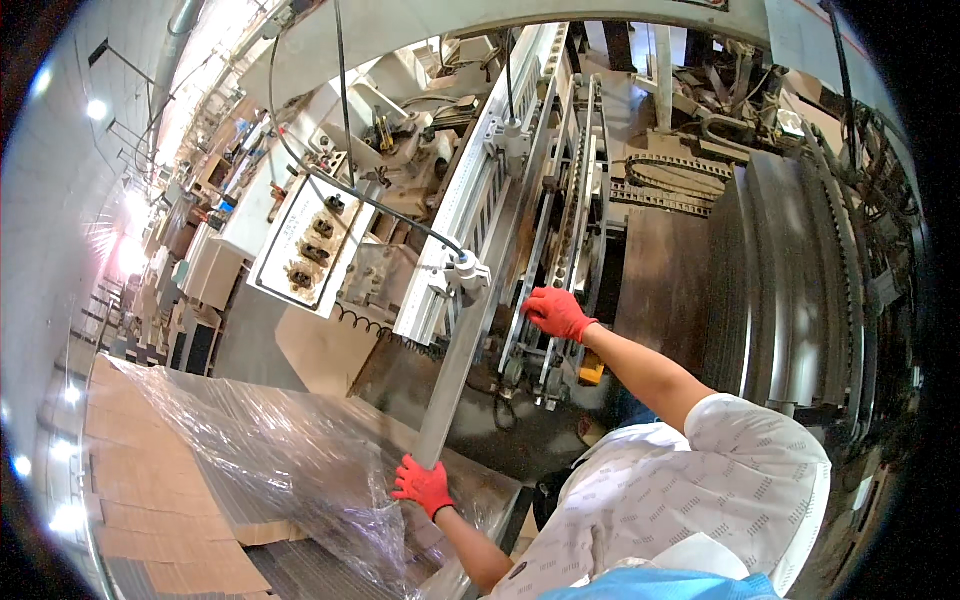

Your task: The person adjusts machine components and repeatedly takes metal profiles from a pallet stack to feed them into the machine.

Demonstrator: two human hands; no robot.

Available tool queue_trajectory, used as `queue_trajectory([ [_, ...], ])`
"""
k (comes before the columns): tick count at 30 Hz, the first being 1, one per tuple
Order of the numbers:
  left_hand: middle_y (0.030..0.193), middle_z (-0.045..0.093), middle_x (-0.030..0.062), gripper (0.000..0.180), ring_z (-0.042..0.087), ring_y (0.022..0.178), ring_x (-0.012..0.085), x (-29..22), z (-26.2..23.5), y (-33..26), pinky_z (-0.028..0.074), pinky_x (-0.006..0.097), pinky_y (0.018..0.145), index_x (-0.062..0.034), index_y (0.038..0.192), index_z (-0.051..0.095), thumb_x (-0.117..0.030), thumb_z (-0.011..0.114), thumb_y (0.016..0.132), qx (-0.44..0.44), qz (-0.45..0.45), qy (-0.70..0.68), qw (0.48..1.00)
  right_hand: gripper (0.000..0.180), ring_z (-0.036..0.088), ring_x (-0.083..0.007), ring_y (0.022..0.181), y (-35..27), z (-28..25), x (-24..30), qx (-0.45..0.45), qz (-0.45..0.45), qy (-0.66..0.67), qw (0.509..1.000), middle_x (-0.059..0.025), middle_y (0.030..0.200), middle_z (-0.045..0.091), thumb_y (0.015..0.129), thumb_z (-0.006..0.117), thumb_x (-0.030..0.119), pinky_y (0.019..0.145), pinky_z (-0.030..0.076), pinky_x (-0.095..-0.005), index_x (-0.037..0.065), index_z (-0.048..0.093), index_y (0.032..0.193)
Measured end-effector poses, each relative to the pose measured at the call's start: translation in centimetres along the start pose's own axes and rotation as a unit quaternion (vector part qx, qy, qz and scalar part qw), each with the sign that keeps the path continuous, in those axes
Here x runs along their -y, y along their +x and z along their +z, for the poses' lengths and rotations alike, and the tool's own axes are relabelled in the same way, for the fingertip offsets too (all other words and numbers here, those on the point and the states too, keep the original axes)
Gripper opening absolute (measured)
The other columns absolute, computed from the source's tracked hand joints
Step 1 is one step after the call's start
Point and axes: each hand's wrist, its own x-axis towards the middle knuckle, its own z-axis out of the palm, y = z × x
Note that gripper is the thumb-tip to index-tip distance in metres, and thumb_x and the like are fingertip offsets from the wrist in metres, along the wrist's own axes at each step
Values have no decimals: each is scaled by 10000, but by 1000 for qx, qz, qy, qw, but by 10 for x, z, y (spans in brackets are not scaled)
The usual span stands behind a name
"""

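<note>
Your left hand (424,485) meets the strip (450,390) near the film (290,450); your right hand (558,313) curls by the rail (516,328). I can't tell either grip. A cylinder (465,278) overhangs the strip.

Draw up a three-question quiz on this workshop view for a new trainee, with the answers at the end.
1. Fill in the blank: the left hand and the right hand both wear ____ gloves.

2. Which hand is at the near end of the long grey strip?

3. What partly covers the stacked sheets at the lower left of the picture?
A) a green net
B) clear plastic film
C) a wooden lid

Key:
1. Red.
2. The left hand; the right is apart from the strip, over by the metal rails.
3. B.
</note>
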Motion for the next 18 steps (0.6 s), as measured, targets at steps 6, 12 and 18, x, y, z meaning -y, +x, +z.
queue_trajectory([
  [6,1244,592,155,830,563,1159,371,-5,13,41,368,597,987,-139,1332,473,-475,818,655,118,157,-142,970,172,645,-278,957,-24,8,34,-5,34,207,978,-85,973,671,819,658,142,835,528,-373,97,682,984],
  [12,1164,635,214,773,603,1087,401,-33,22,71,495,468,875,-74,1287,525,-387,848,658,121,256,-291,914,176,638,-183,977,-59,15,77,76,104,359,924,-71,1036,688,879,656,102,888,505,-324,47,685,1044],
  [18,1068,671,208,653,629,1006,405,-46,-21,39,505,459,830,-42,1134,595,-288,881,600,180,245,-408,861,272,616,-115,1032,-75,6,93,181,163,369,897,-33,1125,699,901,643,195,930,486,-310,42,664,1125],
])
